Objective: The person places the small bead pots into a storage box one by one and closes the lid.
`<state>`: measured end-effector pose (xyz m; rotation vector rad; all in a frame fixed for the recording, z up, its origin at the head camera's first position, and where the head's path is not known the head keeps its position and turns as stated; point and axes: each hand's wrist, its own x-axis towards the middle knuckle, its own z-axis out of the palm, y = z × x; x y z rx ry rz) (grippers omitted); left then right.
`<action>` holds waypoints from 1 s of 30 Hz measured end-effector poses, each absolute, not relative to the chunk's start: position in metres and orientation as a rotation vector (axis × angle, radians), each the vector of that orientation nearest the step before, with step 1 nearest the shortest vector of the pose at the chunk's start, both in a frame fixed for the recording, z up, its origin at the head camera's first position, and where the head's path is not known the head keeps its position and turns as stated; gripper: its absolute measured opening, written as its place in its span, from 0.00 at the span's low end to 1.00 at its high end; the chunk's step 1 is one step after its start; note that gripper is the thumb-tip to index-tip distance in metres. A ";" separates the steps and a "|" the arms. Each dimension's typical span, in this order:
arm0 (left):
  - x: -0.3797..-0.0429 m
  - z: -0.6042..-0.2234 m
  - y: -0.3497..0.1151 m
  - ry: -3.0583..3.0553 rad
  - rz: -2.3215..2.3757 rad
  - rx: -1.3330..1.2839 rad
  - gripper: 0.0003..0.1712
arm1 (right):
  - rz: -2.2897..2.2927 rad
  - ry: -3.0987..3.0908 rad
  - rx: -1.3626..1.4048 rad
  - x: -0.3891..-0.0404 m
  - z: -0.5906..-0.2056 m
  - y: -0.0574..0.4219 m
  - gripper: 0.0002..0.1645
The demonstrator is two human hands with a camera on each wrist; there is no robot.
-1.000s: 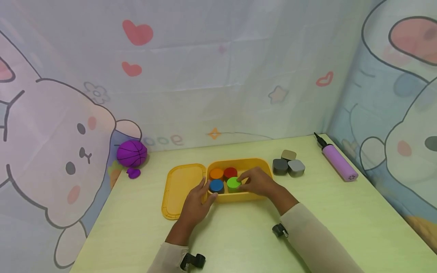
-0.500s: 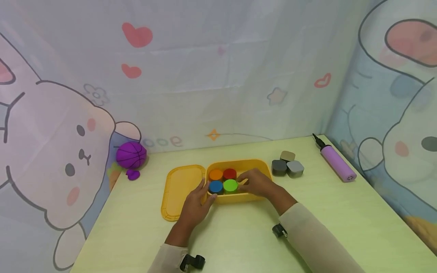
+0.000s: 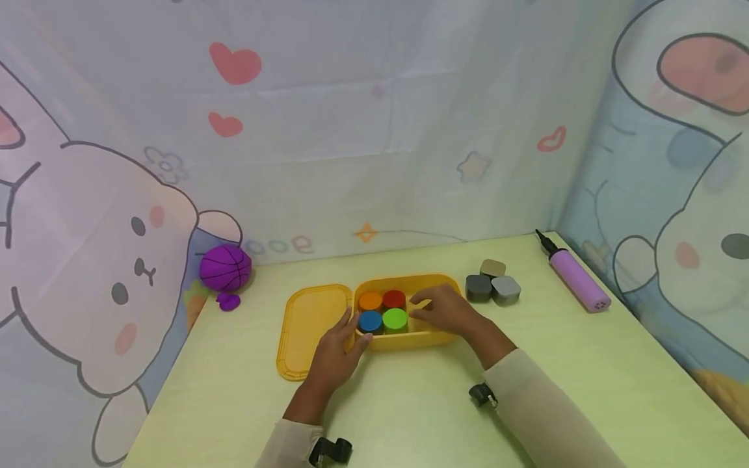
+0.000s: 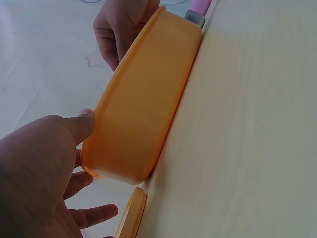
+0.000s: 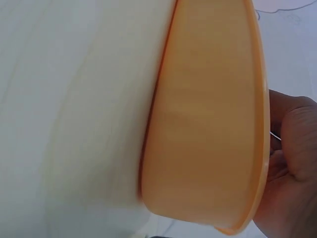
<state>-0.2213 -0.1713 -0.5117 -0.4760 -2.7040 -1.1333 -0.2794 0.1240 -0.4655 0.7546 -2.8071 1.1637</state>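
A yellow plastic box (image 3: 409, 342) stands in the middle of the table, uncovered. Inside its left half sit round tubs or discs with coloured tops: orange (image 3: 370, 301), red (image 3: 394, 299), blue (image 3: 370, 322) and green (image 3: 394, 320). My left hand (image 3: 335, 354) touches the box's near left corner, thumb at the rim and fingers spread, which the left wrist view shows too. Over the right part of the box, my right hand (image 3: 447, 309) reaches in, thumb and forefinger apart, just right of the green top. Nothing is seen between them; the box wall hides the fingertips in the right wrist view.
A flat yellow lid (image 3: 313, 331) lies left of the box. Grey and tan rounded blocks (image 3: 493, 283) stand to the right, with a purple hand pump (image 3: 579, 279) beyond. At the back left are a purple ball (image 3: 225, 268) and a small purple piece (image 3: 228, 301).
The green-topped piece has shifted left to beside the blue one, and my right hand has let it go and drawn slightly right. My left hand stays at the box corner.
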 end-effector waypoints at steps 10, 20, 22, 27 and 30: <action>-0.222 -0.509 -0.171 -2.694 -1.122 -0.484 0.39 | 1.202 -2.595 0.630 -0.275 -0.470 0.154 0.20; -0.219 -0.512 -0.170 -2.722 -1.099 -0.450 0.39 | 1.164 -2.381 0.575 -0.268 -0.477 0.184 0.20; -0.219 -0.511 -0.170 -2.720 -1.098 -0.450 0.40 | 1.178 -2.364 0.549 -0.267 -0.478 0.190 0.20; -0.218 -0.511 -0.170 -2.717 -1.105 -0.453 0.40 | 1.189 -2.351 0.486 -0.266 -0.482 0.206 0.20; -0.219 -0.511 -0.170 -2.708 -1.095 -0.471 0.39 | 1.180 -2.357 0.474 -0.265 -0.485 0.217 0.22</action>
